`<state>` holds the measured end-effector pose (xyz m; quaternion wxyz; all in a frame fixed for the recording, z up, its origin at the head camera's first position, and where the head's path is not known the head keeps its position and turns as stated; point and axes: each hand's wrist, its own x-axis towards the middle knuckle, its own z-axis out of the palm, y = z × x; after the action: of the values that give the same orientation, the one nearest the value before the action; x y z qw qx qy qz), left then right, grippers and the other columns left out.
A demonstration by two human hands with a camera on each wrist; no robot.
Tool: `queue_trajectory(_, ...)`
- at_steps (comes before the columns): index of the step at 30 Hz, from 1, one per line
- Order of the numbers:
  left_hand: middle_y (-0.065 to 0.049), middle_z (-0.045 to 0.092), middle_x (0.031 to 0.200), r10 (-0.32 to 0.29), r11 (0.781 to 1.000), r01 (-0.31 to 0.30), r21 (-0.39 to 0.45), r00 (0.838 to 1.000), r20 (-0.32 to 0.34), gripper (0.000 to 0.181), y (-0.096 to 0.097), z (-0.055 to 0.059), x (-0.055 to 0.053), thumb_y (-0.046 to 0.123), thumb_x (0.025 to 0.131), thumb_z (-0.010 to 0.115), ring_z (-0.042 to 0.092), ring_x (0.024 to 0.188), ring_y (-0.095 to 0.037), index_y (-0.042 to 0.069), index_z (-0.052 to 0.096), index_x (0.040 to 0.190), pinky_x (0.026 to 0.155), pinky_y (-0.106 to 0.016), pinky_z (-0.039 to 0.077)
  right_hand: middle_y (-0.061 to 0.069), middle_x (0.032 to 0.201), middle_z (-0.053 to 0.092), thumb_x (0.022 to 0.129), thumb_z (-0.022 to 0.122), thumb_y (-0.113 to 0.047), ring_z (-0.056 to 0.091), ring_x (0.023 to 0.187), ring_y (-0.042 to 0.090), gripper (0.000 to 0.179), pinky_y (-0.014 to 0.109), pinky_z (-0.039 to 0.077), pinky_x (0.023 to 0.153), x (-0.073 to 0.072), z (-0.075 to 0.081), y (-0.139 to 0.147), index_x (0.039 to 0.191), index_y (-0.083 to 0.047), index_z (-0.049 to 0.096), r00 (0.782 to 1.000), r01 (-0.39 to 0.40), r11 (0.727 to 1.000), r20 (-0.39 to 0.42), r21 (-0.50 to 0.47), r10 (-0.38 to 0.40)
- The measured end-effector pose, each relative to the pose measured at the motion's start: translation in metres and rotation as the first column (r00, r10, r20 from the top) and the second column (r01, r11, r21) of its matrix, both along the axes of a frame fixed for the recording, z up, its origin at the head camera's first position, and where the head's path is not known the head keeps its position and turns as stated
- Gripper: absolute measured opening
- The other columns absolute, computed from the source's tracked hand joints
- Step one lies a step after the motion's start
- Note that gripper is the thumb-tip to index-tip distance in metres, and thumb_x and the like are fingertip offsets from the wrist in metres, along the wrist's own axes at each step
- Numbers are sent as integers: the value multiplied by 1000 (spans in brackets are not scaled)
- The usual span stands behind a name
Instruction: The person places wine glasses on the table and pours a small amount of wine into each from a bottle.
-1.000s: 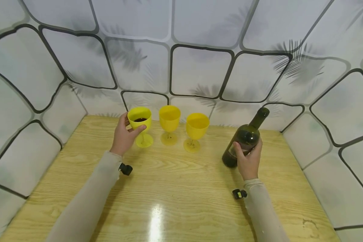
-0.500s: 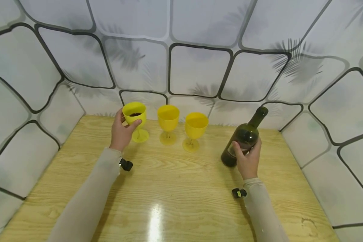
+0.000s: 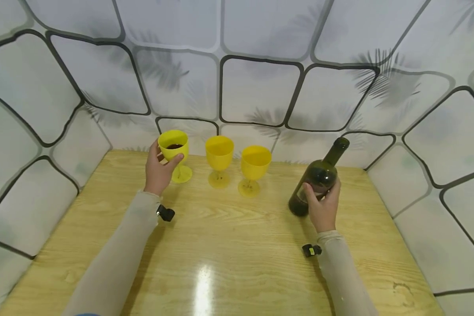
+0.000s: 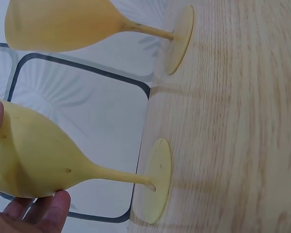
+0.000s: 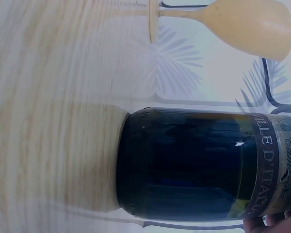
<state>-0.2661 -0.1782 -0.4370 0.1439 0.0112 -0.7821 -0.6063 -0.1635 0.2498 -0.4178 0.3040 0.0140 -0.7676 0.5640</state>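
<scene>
My left hand [image 3: 159,171] grips the bowl of a yellow goblet [image 3: 174,147] that has dark red liquid in it. In the left wrist view, thumb and fingers wrap the bowl, and the goblet's foot [image 4: 158,182] is at the table surface. My right hand [image 3: 324,206] holds a dark green wine bottle [image 3: 320,175] around its label; its neck leans to the right in the head view. The right wrist view shows the bottle's base [image 5: 136,165] close to the wood. Beside the left goblet stand a middle goblet [image 3: 219,153] and a right goblet [image 3: 255,163], both yellow and without visible liquid.
The wooden table [image 3: 237,245] ends at a patterned wall [image 3: 260,92] behind the goblets, with more wall at both sides. Small black wrist cameras [image 3: 166,213] sit at the wrists. A bluish edge shows at the bottom of the head view.
My left hand has moved the liquid-filled goblet slightly left and back toward the wall. The right hand keeps its hold on the bottle, nearly unmoved.
</scene>
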Motion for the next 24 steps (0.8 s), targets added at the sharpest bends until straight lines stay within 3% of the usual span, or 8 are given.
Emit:
queue_trajectory(7,-13,35,160,-9,1000,9,20,1000,-8,92,2,1,5,41,95,75,44,140,-32,18,20,165,114,-50,43,-3,134,47,95,71,0,51,117,4,72,26,39,106,0,1,0,155,3,31,1000,-1,1000,-19,9,1)
queue_trajectory(12,-14,31,161,-3,998,5,59,1000,-31,92,8,2,16,31,94,78,40,144,-33,16,19,163,116,-52,39,8,138,49,96,71,-1,51,116,4,72,28,39,105,1,1,1,156,-2,32,1000,-2,1000,-13,8,2)
queue_trajectory(16,-15,25,164,14,999,-13,49,1000,-7,99,16,5,27,29,92,81,36,148,-35,15,14,165,118,-52,37,5,137,48,96,71,-1,50,116,5,72,29,38,107,1,2,0,156,-3,31,1000,-1,1000,-14,0,1)
queue_trajectory(21,-15,16,165,93,994,-95,49,995,34,107,24,8,37,34,91,81,32,147,-35,18,7,166,117,-48,38,-5,135,45,96,71,0,50,117,6,72,28,37,108,0,2,0,156,1,30,1000,-1,1000,-16,0,1)
queue_trajectory(24,-15,21,159,162,985,-160,72,987,-23,103,29,10,47,32,90,83,38,134,-32,19,13,164,112,-47,41,-7,134,45,96,71,-1,50,117,6,72,29,36,108,-1,0,1,156,0,30,1000,-3,1000,-6,-1,3)
